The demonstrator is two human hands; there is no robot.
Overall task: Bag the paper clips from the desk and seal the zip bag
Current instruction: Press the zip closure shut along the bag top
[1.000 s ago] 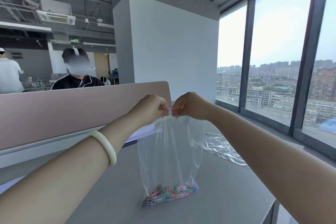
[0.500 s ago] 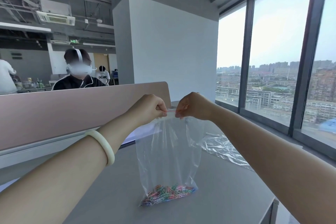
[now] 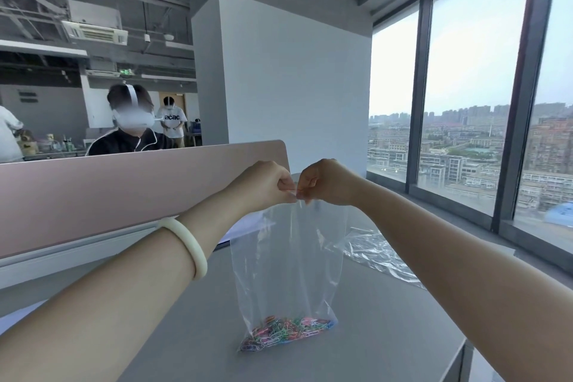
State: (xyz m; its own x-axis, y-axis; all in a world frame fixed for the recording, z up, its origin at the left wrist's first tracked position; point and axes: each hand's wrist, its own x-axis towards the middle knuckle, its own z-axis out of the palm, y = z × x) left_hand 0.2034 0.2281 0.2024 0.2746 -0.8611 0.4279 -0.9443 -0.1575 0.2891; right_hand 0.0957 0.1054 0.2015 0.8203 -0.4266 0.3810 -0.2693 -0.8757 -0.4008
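A pink desk divider (image 3: 124, 195) runs across the far edge of the grey desk (image 3: 387, 335), and behind it sits a person in a dark top (image 3: 124, 143) wearing a white headset; two more people stand farther back. To the right, tall windows (image 3: 471, 87) look out over a city. A second sheet of clear plastic (image 3: 375, 250) lies crumpled on the desk beyond the right forearm, and a pale sheet of paper (image 3: 245, 225) shows behind the bag's upper left side, partly covered by the left arm.

Both forearms cross the lower frame and hide much of the desk — the left one carries a cream bangle (image 3: 186, 246). The bag's zip strip is almost wholly hidden between the knuckles, so whether it is sealed cannot be told. The desk's near right corner is cut off by the right arm.

The zip bag (image 3: 288, 270) stands upright on the desk, its bottom resting there. The left hand (image 3: 263, 184) and right hand (image 3: 325, 181) meet at its top edge, each pinching the rim tightly between thumb and fingers, nearly touching one another. Inside, the coloured paper clips (image 3: 285, 332) lie in a heap along the bottom — the rest of the bag is empty and clear.
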